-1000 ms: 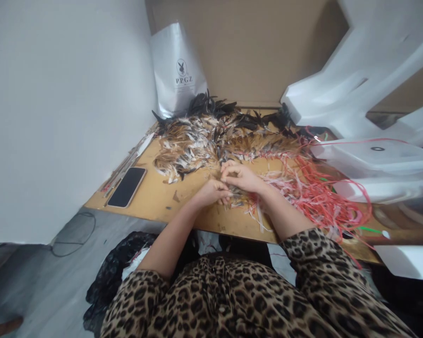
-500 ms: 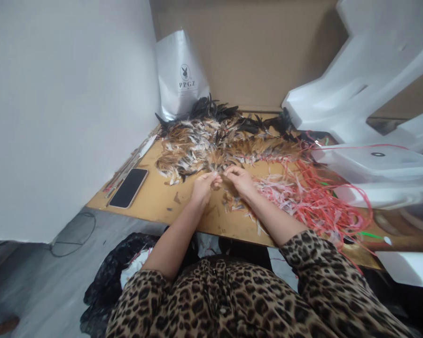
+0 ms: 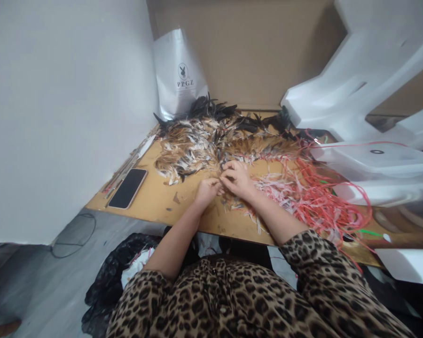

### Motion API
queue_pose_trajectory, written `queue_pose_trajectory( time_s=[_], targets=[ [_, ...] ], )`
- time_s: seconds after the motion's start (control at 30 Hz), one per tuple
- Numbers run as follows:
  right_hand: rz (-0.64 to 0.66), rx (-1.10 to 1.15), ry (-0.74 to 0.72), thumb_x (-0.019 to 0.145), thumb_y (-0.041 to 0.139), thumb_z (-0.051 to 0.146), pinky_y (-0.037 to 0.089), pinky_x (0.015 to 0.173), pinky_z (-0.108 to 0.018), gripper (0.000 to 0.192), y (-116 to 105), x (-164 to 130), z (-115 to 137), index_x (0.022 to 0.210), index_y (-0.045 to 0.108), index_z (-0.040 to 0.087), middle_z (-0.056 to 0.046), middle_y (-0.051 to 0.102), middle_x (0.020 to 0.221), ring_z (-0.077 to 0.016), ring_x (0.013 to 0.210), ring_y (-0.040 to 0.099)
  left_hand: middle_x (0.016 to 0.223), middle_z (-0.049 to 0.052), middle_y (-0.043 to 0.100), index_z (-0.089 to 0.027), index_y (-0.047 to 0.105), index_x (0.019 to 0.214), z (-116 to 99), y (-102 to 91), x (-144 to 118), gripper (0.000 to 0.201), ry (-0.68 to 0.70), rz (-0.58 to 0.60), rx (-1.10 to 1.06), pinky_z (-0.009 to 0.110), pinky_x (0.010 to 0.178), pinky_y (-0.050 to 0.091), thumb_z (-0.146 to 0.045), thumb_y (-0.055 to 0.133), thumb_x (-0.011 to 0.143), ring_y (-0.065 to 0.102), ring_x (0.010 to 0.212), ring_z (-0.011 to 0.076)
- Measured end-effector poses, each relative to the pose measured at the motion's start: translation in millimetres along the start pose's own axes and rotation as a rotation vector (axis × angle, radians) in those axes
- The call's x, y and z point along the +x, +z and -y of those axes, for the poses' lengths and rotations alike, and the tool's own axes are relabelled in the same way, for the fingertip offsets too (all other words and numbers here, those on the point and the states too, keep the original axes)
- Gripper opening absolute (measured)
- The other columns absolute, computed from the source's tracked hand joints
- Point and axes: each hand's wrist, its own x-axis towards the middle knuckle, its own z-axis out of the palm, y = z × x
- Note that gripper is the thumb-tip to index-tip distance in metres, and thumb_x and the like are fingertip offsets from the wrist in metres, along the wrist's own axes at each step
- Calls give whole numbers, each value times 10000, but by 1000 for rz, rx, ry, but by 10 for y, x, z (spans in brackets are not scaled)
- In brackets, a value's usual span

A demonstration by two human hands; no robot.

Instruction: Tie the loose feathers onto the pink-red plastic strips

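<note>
feathers (image 3: 193, 152): brown, white, black, fanned heap | left hand (image 3: 207, 189), right hand (image 3: 237, 178): fingers pinched on feathers at heap's edge

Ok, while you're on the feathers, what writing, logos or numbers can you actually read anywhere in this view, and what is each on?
"PPGZ": printed in dark letters on the silver bag standing at the back of the table, under a small round rabbit-head logo.
A fainter line under "PPGZ" on that bag is too small to read.
The phone lies screen dark; nothing reads on it.
Nothing readable on the white foam pieces or the cardboard.
</note>
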Motion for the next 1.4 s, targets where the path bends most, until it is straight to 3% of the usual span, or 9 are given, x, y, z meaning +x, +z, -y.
queue_pose_trajectory(
  time_s=[0.27,0.43,0.57,0.73,0.83,0.97,1.1,1.23,1.4],
  targets=[
    [244,546,183,673,617,288,389,767,-316,131,-49,52,-215,611,622,173,-24,558,761,-144,776,514,532,14,570,-133,644,652,30,10,-80,178,187,260,209,202,491,430,-291,589,713,519,451,75],
    [127,910,574,582,669,322,400,640,-279,173,16,49,-309,576,603,162,1,585,668,-125,640,527,568,25,594,-123,645,702,-47,-2,-86,220,149,129,-5,215,492,424,-340,603,695,529,469,86],
    [14,968,656,618,626,327,392,603,-279,186,163,36,-246,552,570,162,15,553,585,-112,566,504,564,17,593,-114,623,662,-66,1,-32,214,61,-47,-247,187,488,388,-328,639,654,504,470,58],
    [-170,642,409,654,610,269,405,754,-312,101,243,21,-80,604,579,187,-17,575,759,-146,759,532,611,3,591,-108,622,747,-34,-1,21,246,-67,-136,-565,160,487,361,-284,693,590,491,497,32],
    [-129,285,162,736,542,268,363,815,-349,125,184,-6,27,642,588,199,-38,562,822,-169,839,504,601,3,587,-100,618,730,-31,-11,21,221,-90,-150,-610,152,488,361,-255,693,590,492,502,28],
    [-12,-77,-79,785,492,267,257,888,-411,149,70,-29,107,709,606,209,-52,564,918,-195,913,456,532,-6,571,-104,612,692,-29,-28,3,181,-45,-131,-430,158,469,370,-268,653,628,486,457,37],
    [45,-147,-128,794,487,271,225,900,-421,178,-17,-6,90,700,621,201,-56,572,932,-204,953,437,470,0,555,-103,588,611,-12,-48,-13,180,-2,2,-94,189,445,391,-270,596,676,482,402,61],
    [148,117,21,755,531,267,307,844,-371,172,-81,20,-11,634,610,174,-49,589,828,-173,855,486,460,7,548,-99,587,600,-33,-62,-51,208,22,169,90,193,435,397,-286,589,690,484,398,68],
    [360,828,439,643,640,309,405,685,-282,165,-99,9,-159,649,604,148,-36,608,764,-133,692,537,498,29,572,-84,621,647,-143,-79,-127,266,-1,356,17,180,450,395,-347,625,682,507,429,69]
  ],
)
